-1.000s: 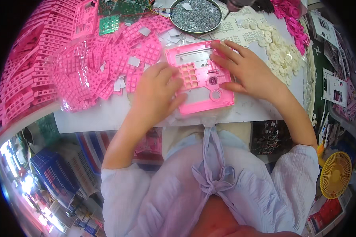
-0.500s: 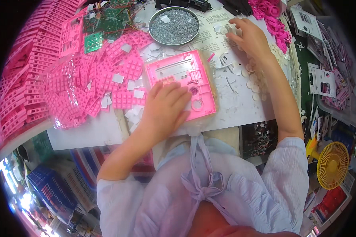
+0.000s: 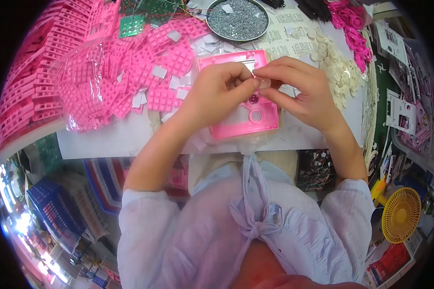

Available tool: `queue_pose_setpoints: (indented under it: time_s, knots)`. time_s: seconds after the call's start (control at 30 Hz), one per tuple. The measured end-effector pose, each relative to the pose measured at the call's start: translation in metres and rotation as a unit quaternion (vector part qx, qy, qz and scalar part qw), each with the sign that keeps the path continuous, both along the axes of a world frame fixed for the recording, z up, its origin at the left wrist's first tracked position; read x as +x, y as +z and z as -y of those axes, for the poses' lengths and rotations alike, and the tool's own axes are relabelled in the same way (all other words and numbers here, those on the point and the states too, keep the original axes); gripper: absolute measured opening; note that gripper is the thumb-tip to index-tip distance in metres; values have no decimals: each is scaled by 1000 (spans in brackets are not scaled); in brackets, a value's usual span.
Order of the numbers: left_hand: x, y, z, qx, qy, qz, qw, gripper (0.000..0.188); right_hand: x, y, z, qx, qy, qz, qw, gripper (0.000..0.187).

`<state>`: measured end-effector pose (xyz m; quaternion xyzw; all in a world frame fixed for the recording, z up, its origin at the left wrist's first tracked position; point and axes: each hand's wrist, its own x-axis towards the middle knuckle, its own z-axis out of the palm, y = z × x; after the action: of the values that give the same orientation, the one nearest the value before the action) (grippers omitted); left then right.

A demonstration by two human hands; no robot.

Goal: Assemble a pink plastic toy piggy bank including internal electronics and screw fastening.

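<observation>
My two hands meet fingertip to fingertip above a shallow pink plastic casing (image 3: 265, 115), which lies on the table with its hollow side up. My right hand (image 3: 301, 89) pinches a small whitish piece (image 3: 264, 84) that looks like one of the pale discs (image 3: 345, 72) heaped to the right. Thumb and forefinger of my left hand (image 3: 219, 91) are closed beside it; what they grip, if anything, is too small to make out. The upper middle of the casing is hidden under my fingers, while its round opening shows below them.
Pink keypad pieces (image 3: 164, 98) and a clear plastic bag (image 3: 84, 96) cover the left. A round tray of small screws (image 3: 238, 26) stands behind the casing. Green circuit boards (image 3: 131, 26) sit at back left, magenta parts (image 3: 349, 24) at back right. A yellow fan (image 3: 401, 215) is lower right.
My right hand has come back from the far right, beside the pale discs, to the casing. My left hand has lifted off the casing's surface, and its fingers have closed near the right hand's.
</observation>
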<state>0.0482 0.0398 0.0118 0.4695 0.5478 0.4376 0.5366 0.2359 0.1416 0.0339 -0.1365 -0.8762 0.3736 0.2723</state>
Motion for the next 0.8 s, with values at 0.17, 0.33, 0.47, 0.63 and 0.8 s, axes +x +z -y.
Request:
queue_pose_setpoints:
  time_s: [0.17,0.33,0.47,0.63,0.8]
  knots:
    - [9,7,15,82,7,-115,990,10,2,-14,18,-325,-108,-36,939,15]
    - [-1,-21,30,283,-55,-485,826,11,6,-30,22,-46,-117,74,989,9]
    - [0,-26,38,255,-59,-498,827,14,-2,-43,29,131,-102,100,981,9]
    - [0,-30,37,242,-53,-484,839,13,-6,-45,35,145,-127,129,973,9]
    - [-1,-35,37,248,-48,-475,843,14,-10,-49,46,179,-177,158,955,12]
